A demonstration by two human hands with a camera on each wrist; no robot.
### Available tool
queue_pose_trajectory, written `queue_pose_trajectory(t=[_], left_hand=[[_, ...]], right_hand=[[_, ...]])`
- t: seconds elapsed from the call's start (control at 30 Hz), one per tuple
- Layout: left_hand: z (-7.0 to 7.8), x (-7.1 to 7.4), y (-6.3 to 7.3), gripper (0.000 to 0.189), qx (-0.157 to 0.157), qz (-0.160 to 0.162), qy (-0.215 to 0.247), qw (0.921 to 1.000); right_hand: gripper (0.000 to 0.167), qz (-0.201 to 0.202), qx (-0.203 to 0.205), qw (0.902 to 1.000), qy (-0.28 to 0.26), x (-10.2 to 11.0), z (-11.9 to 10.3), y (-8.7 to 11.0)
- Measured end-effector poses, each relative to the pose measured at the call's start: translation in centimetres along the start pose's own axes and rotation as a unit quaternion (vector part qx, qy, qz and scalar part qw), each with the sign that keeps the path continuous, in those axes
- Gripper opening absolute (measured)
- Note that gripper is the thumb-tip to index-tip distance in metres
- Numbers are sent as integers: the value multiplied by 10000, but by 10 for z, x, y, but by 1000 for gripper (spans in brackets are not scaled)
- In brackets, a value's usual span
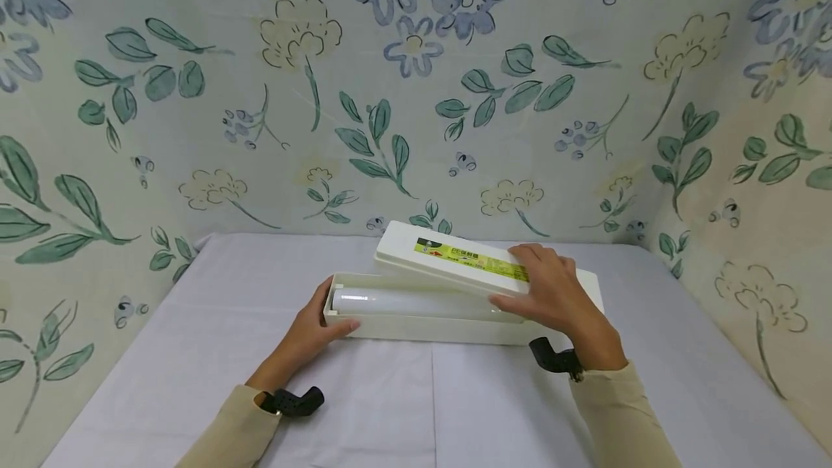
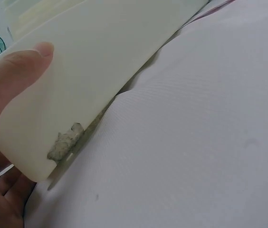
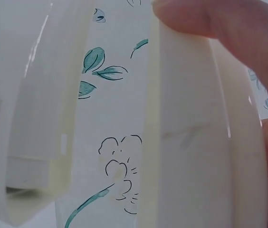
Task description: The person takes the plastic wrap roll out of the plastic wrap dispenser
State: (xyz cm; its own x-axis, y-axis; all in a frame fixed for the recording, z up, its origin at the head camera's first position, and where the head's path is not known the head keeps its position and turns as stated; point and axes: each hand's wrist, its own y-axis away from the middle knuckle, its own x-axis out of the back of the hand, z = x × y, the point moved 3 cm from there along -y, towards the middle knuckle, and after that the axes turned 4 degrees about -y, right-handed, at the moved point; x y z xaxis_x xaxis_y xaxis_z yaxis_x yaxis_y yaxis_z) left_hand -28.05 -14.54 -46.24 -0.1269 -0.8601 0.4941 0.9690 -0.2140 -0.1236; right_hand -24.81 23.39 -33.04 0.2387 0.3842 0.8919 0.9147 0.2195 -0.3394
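A long white cling film box [image 1: 429,328] lies on the table with its top uncovered, and a shiny white roll of film [image 1: 403,302] shows inside. My left hand [image 1: 308,334] grips the box's left end, its thumb [image 2: 17,76] on the front wall in the left wrist view. Tilted above the box is its white lid [image 1: 398,243], bearing a yellow-green label [image 1: 471,260]. My right hand [image 1: 552,289] holds the lid toward its right end and hides part of the label. In the right wrist view, a gap separates the lid [image 3: 191,142] from the box [image 3: 34,104].
White cloth [image 1: 390,403] covers the table. Floral fabric [image 1: 416,121] hangs behind it and along both sides. A ragged grey patch [image 2: 66,143] marks the box's lower front near the left end. Black devices [image 1: 299,402] sit on both wrists.
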Motion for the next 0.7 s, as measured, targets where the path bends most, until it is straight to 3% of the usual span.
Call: queue_pose_trajectory(t=[0.7], left_hand=[[-1, 2, 0, 101, -9, -32, -6, 10000]], right_hand=[[79, -46, -233, 9997, -2, 5, 17, -1]])
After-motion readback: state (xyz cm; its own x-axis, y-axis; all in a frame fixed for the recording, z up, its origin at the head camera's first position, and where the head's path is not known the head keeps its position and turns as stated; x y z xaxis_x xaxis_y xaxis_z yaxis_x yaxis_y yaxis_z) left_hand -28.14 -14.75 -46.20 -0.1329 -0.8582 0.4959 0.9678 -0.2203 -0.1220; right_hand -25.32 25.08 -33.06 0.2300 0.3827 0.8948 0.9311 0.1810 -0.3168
